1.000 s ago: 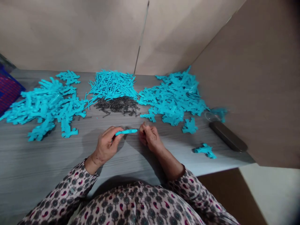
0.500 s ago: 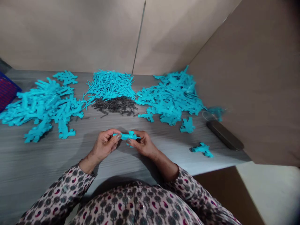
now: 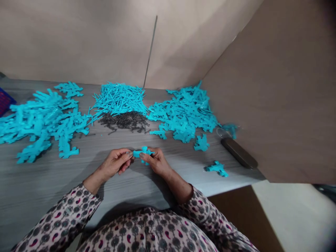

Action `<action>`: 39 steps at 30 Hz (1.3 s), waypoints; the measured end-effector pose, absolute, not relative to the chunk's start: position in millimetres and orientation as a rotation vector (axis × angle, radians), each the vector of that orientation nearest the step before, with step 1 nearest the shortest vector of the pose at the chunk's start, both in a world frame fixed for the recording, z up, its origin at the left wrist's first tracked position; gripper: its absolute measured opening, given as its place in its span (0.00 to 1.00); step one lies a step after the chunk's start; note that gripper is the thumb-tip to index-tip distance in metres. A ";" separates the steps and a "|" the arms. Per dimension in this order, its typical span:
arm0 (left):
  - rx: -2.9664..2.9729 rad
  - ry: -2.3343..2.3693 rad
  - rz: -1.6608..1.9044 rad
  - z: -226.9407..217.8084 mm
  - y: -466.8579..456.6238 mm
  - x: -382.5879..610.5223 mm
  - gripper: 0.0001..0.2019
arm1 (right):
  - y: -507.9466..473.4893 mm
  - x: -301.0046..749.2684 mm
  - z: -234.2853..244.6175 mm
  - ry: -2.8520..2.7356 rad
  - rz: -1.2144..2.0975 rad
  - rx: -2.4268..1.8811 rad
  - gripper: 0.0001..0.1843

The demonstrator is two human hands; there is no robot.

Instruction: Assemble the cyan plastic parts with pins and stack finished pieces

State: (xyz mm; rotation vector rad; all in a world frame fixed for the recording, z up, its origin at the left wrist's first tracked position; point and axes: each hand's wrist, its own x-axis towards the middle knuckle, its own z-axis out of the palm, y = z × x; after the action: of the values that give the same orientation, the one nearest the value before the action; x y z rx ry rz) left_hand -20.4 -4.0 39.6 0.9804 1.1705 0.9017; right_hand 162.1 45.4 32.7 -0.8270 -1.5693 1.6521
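Note:
My right hand (image 3: 159,162) is closed round a turquoise plastic toy gun (image 3: 137,153), with the thumb on its near side. A thin tip sticks out at the toy's right end. At the toy's left end, my left hand (image 3: 119,161) is pinched, thumb against fingers, right up against it. What those fingertips hold is hidden. Beyond my hands lies a heap of small black pins (image 3: 126,120), and behind it a pile of thin turquoise rods (image 3: 119,98).
Turquoise gun-shaped pieces are heaped at left (image 3: 39,115) and right (image 3: 186,112). One toy gun with a dark end (image 3: 217,168) lies apart, near a long dark case (image 3: 238,153). A blue basket (image 3: 6,101) stands far left; panels (image 3: 91,42) close off the back and right.
My left fingers have slid leftward to the toy's end, baring more of its left part. The whole view has shifted slightly, so the piles appear further left.

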 end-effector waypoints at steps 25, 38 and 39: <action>0.742 1.177 0.991 47.1 -3.6 -2.3 0.27 | 46.2 147.9 33.7 -0.909 2.192 -0.985 0.22; 0.759 1.124 1.055 40.9 -1.8 -2.5 0.25 | 45.7 150.5 35.8 -0.911 2.223 -0.958 0.25; 0.782 1.096 1.037 39.8 -2.2 -3.6 0.25 | 46.1 151.8 35.9 -0.943 2.200 -0.952 0.24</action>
State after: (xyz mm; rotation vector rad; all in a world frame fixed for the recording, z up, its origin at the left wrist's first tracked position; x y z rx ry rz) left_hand -3.6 -2.2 39.8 0.7823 1.0965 1.0368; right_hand 151.8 46.1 35.9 -0.9524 -0.9427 2.2005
